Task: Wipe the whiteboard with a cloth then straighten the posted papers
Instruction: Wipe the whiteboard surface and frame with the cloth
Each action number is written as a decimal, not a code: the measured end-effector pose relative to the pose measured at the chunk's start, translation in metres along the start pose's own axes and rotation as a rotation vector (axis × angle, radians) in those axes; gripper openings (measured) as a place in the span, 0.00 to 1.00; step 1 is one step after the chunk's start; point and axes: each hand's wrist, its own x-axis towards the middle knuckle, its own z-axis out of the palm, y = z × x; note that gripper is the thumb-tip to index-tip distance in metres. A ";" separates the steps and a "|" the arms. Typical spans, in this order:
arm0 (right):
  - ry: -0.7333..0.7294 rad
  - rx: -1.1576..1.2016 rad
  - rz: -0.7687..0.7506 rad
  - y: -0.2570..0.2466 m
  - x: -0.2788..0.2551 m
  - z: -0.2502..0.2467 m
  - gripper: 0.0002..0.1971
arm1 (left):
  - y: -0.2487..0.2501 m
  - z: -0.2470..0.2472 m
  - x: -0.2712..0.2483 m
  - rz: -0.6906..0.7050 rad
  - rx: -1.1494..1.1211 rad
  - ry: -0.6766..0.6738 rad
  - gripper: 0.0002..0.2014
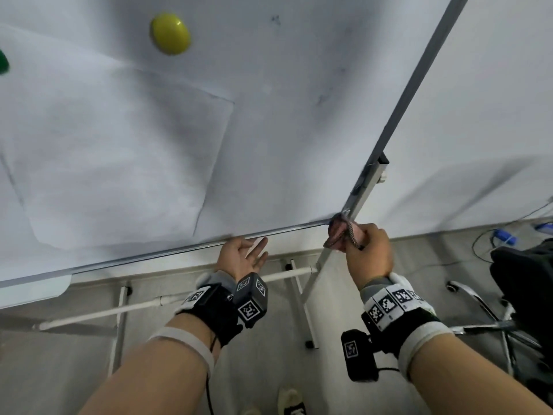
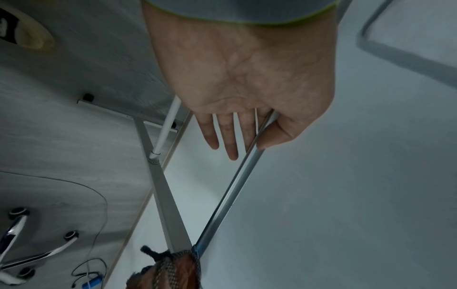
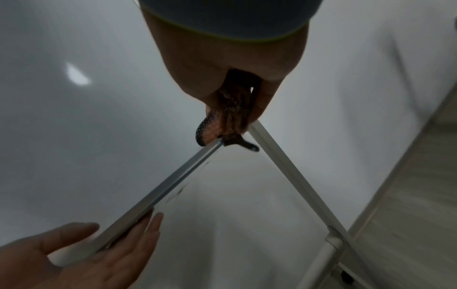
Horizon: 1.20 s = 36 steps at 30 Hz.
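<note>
- Fingers of the right hand (image 1: 369,250) bunch a pink, black-edged cloth (image 1: 344,233) against the white whiteboard (image 1: 284,130) at its lower corner, likely finishing the wipe along the grey metal frame (image 1: 269,232).
- Left hand (image 1: 244,257), fingers straight and spread, cups that frame from below, apparently steadying the board.
- Above these fingers hang white posted papers (image 1: 119,163), pinned by a yellow round magnet (image 1: 170,32).

One whiteboard (image 1: 284,130) stands on its frame. Two sheets of paper are posted on it: one large sheet (image 1: 119,160) at the middle, and one sheet (image 1: 9,217) cut by the left edge of view. Two magnets show, one yellow (image 1: 170,33) and one green (image 1: 3,62). There is one cloth (image 1: 344,233), bunched at the board's lower right corner. Two hands appear: the left hand (image 1: 244,256) and the right hand (image 1: 371,253). One office chair (image 1: 514,298) sits at the right, and two shoes (image 1: 291,401) on the floor.
</note>
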 end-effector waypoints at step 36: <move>0.023 0.091 0.116 -0.018 0.032 0.038 0.10 | -0.004 0.008 0.006 0.137 -0.226 0.079 0.11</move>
